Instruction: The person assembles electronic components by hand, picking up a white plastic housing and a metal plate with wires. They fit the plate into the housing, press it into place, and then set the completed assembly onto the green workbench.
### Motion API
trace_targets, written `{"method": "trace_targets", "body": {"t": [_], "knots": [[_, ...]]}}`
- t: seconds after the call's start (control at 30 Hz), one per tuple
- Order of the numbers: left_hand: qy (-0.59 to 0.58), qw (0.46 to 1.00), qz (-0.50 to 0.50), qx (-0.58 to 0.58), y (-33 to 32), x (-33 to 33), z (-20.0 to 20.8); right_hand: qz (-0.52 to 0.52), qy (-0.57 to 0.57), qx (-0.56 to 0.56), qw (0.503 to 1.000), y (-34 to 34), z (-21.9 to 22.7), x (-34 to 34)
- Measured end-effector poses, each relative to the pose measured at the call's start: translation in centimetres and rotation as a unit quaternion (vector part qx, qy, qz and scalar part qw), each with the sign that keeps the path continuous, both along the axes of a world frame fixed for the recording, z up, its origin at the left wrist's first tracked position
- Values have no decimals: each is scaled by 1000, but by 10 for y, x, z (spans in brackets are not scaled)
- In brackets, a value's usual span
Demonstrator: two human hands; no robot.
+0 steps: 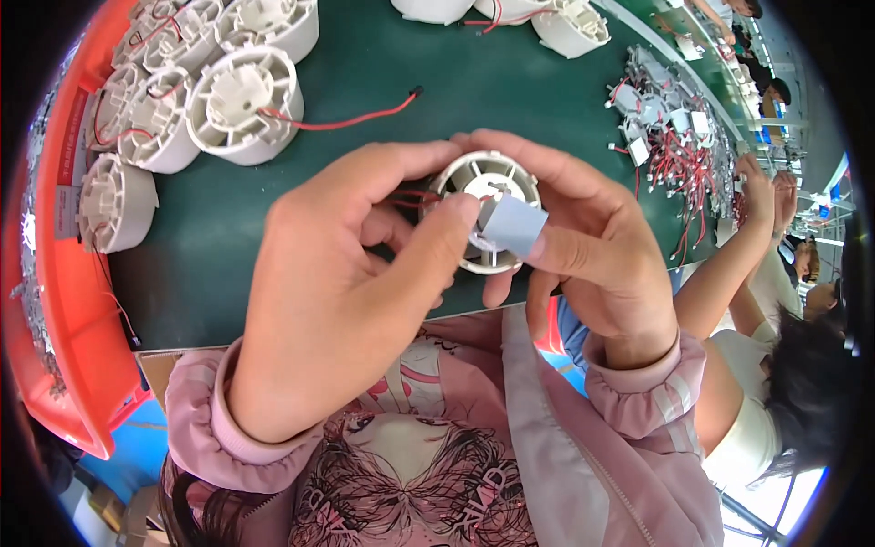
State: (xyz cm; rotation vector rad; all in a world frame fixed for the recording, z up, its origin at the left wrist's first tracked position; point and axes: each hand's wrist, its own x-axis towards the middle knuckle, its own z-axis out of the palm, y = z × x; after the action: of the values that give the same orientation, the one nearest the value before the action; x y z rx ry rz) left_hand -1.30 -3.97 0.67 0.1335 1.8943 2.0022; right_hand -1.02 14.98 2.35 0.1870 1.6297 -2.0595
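Observation:
Between my two hands is a white round plastic housing (489, 260) with inner ribs, its open side turned up. My left hand (342, 264) grips its left side, the thumb resting on the rim and inner part. Red wires (415, 196) run out under the left fingers. My right hand (597, 246) wraps round the far and right sides of the housing. Its thumb presses on a small grey square piece (513, 225), which lies tilted over the housing's opening. What lies under this piece is hidden.
More white housings (246, 105) with red wires stand at the left on the green table (383, 68), beside an orange bin (77, 365). Others (571, 27) sit at the far edge. At the right lies a heap of grey parts with red wires (670, 128), near a co-worker's arm (738, 246).

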Motion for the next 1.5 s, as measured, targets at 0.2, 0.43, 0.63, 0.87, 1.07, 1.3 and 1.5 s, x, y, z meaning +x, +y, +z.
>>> {"method": "trace_targets", "body": {"t": [0.2, 0.43, 0.63, 0.87, 1.07, 1.3, 1.5], "knots": [[-9, 1000, 14, 5, 1, 1, 1, 0, 31, 22, 999, -2, 0, 3], [60, 997, 38, -12, -3, 6, 0, 127, 444, 366, 808, -10, -4, 1], [150, 984, -51, -85, -29, 10, 33, 142, 369, 266, 879, 14, 24, 4], [214, 973, 14, 81, -20, 9, 29, 173, 304, 146, 925, 17, 39, 18], [-52, 872, -38, 486, 1, 23, 25, 131, 285, 105, 944, 11, 44, 30], [-65, 877, -126, 459, -13, 22, 4, 112, 267, 140, 947, 5, 45, 42], [288, 948, 133, 18, -10, 24, 51, 151, 343, 200, 905, -3, 57, 32]]}}
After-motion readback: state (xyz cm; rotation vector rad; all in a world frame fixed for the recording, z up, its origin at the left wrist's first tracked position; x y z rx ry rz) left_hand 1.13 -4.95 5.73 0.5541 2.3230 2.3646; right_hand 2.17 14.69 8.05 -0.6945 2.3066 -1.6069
